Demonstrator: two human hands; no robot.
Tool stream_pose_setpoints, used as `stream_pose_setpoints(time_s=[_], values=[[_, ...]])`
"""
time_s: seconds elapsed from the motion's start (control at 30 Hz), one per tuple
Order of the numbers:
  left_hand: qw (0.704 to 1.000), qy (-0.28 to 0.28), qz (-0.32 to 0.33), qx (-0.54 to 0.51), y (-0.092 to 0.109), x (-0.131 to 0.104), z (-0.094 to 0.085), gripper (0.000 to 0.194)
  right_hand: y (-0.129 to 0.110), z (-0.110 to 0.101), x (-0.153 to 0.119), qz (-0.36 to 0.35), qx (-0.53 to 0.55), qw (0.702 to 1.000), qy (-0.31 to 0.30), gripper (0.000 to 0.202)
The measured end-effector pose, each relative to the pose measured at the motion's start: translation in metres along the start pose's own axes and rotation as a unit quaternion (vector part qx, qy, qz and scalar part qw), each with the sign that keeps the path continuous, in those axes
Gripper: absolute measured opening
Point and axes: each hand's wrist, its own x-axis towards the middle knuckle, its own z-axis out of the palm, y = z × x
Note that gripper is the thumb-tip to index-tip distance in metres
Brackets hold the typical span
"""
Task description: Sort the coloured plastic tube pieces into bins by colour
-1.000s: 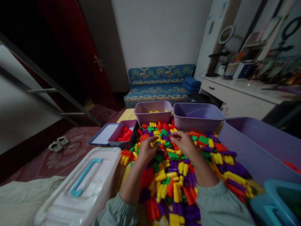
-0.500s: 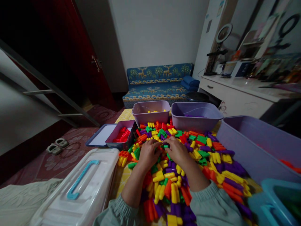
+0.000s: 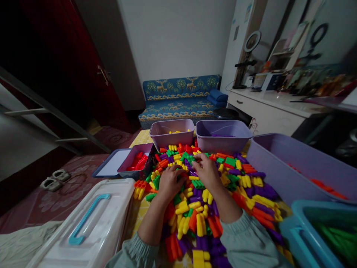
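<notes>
Blue sofa point(image 3: 180, 106) at 12 o'clock, past the block pile point(image 3: 199, 225). Green blocks point(image 3: 187, 158): 10 o'clock off right hand point(image 3: 205, 171), 1 o'clock off left hand point(image 3: 170, 182); right's nearer, long axis unclear. Both curled, can't tell if grasping anything.

Well beyond my right hand point(image 3: 206, 173) I see a blue patterned sofa point(image 3: 178, 105); farther right, a ring light point(image 3: 246, 46) on a white dresser point(image 3: 264, 111); far left of my left hand point(image 3: 169, 182), pale shoes point(image 3: 51, 184) on the reddish floor point(image 3: 79, 186).
</notes>
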Motion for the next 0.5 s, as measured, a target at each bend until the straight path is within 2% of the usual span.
stream_pose_setpoints(time_s=[0.03,0.1,0.17,0.23,0.33,0.37,0.4,0.5], values=[[1.000,0.001,0.004,-0.001,-0.001,0.000,0.000,0.025,-0.006,-0.003,0.000,0.001,0.077,0.996,0.035,0.013],[1.000,0.003,0.009,0.000,-0.001,0.001,0.001,0.025,-0.022,-0.011,-0.001,-0.022,0.208,0.970,0.128,0.018],[1.000,0.002,0.011,0.002,-0.001,0.001,0.001,0.025,-0.039,-0.024,-0.004,-0.078,0.286,0.921,0.251,0.022],[1.000,-0.001,0.013,0.005,0.000,0.001,0.000,0.025,-0.054,-0.045,-0.008,-0.138,0.320,0.862,0.368,0.022],[1.000,-0.007,0.017,0.008,0.002,0.001,-0.002,0.025,-0.068,-0.085,-0.020,-0.204,0.342,0.788,0.470,0.014],[1.000,-0.007,0.016,0.009,0.002,0.001,-0.002,0.025,-0.070,-0.097,-0.024,-0.222,0.339,0.775,0.486,0.014],[1.000,-0.007,0.015,0.010,0.002,0.001,-0.002,0.025,-0.071,-0.108,-0.029,-0.228,0.330,0.776,0.486,0.018],[1.000,-0.004,0.010,0.009,0.001,0.001,-0.001,0.025,-0.072,-0.124,-0.040,-0.208,0.293,0.798,0.484,0.036]])
